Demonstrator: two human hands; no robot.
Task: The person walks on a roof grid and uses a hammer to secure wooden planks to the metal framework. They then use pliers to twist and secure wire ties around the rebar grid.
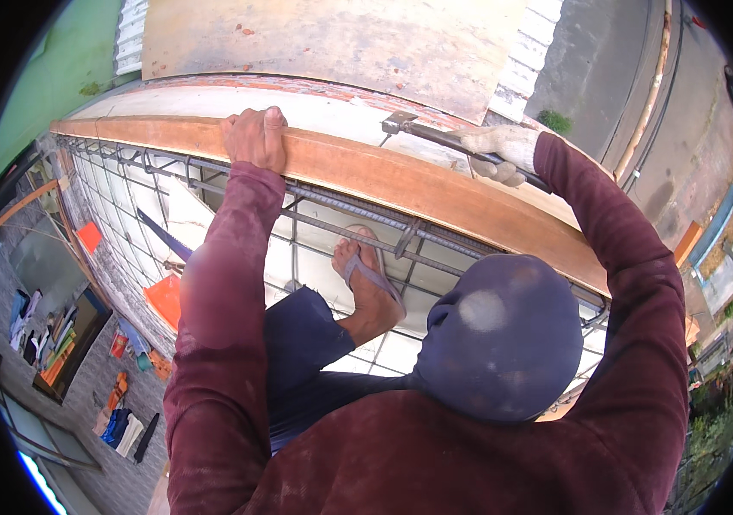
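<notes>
My left hand (255, 137), bare, is closed over the top edge of a long brown timber board (383, 182), its thumb sticking up. In my right hand (504, 153), which wears a dusty white glove, is a hammer (431, 136) with a metal shaft and dark grip. The hammer's square head points left, just beyond the board and apart from my left hand. Steel reinforcing bars (358, 225) run along the near side of the board. My foot (370, 279) in a grey flip-flop stands on the bar grid.
A saw blade (163, 233) and an orange piece (163, 300) lie on the grid at left. Beyond the board lies a large stained plywood sheet (332, 43). Clothes and tools (130, 429) lie on a tiled floor far below left. A road (590, 60) shows at right.
</notes>
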